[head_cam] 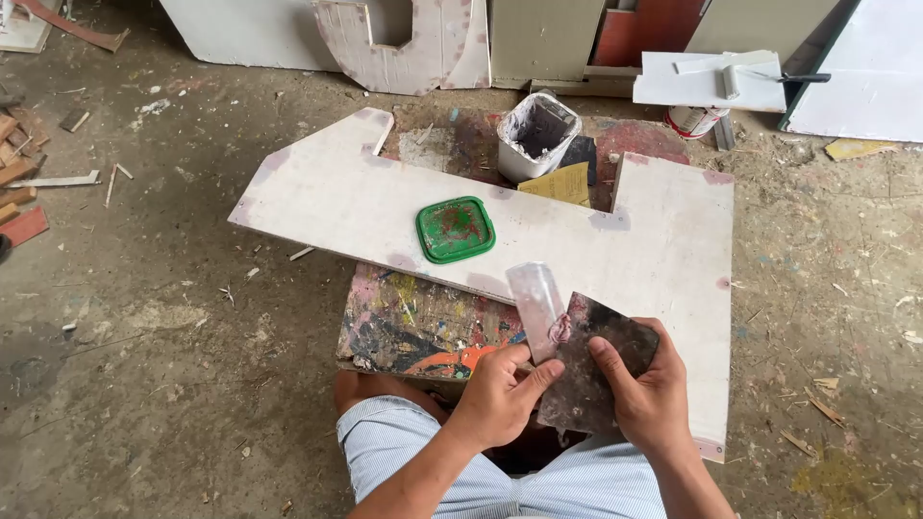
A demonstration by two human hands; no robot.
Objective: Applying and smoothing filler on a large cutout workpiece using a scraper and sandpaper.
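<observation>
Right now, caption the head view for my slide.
Left hand and right hand hold two putty scrapers over a white cut board bearing a green lid.

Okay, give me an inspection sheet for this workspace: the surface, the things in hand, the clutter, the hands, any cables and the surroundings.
Surface: paint-splattered low stand carrying a white angular cut-out board, patched pinkish at its edges.
Job's things: narrow pale scraper blade with a dab of pinkish paste, laid against a dark, stained flat plate; green square lid on the board; white square tub smeared grey inside.
Clutter: yellow sandpaper sheet; wood offcuts on the floor, far left.
Grippers: left hand grips the blade; right hand grips the plate.
Cables: nothing seen.
Surroundings: dusty concrete floor; white panels leaning behind; paint roller on a white board.
</observation>
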